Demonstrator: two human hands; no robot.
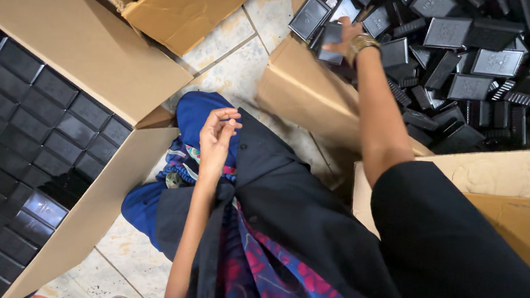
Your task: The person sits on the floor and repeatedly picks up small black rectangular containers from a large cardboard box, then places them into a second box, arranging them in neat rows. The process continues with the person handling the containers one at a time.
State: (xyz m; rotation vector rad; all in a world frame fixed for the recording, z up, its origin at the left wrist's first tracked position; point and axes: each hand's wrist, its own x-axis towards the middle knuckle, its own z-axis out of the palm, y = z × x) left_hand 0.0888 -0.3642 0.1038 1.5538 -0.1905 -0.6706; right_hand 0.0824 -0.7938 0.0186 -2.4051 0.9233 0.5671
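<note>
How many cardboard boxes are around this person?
3: one at the left packed with neat rows of black plastic cases, one at the top, one at the right holding loose cases. More may lie outside the view.

Brown cardboard boxes (93,52) left; another (305,96) right

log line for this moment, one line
right hand: on black plastic piece in loose pile | left hand: empty, over lap | left box: pieces in rows

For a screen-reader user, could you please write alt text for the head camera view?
Seen from above, a seated person's right hand reaches into a loose heap of black plastic cases, fingers on one. The left hand rests empty over the lap, beside a cardboard box packed with neat rows of black cases.
</note>
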